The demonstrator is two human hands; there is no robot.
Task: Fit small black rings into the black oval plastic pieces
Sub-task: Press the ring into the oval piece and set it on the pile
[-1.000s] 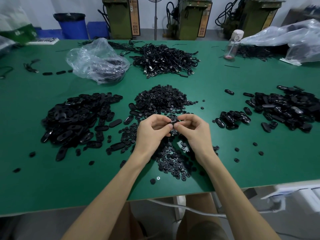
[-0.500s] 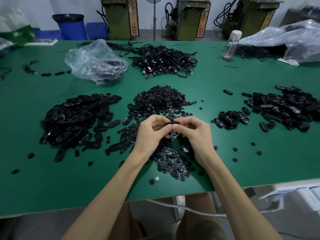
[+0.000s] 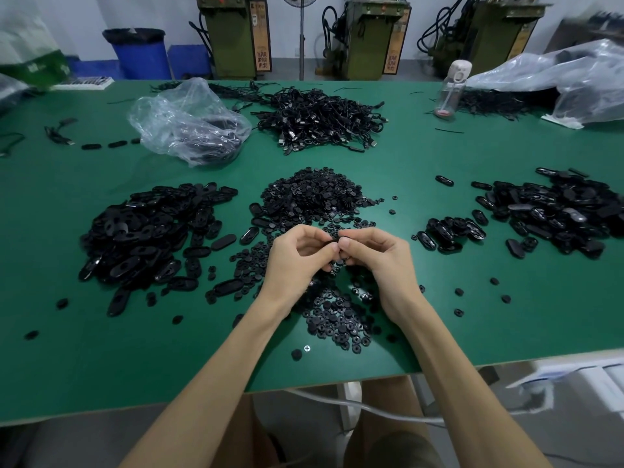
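Observation:
My left hand [image 3: 297, 261] and my right hand [image 3: 381, 261] meet above the middle of the green table [image 3: 405, 157]. Together their fingertips pinch one black oval piece [image 3: 335, 238], mostly hidden by the fingers. Whether a ring sits in it cannot be seen. A heap of small black rings [image 3: 314, 195] lies just beyond the hands, and more rings [image 3: 337, 322] are spread under my wrists. A big pile of oval pieces [image 3: 145, 238] lies to the left. Another pile of oval pieces [image 3: 557, 214] lies to the right, with a small cluster [image 3: 445, 234] beside it.
A clear plastic bag [image 3: 189, 126] and a tangle of black cables [image 3: 324, 119] lie at the back of the table. A clear bottle [image 3: 450, 92] stands back right, next to large plastic bags [image 3: 580, 76]. Loose rings dot the front right. The table's front edge runs below my forearms.
Both hands have stayed together over the rings, fingers working the same oval piece. The view shifted slightly; nothing was put down or picked up.

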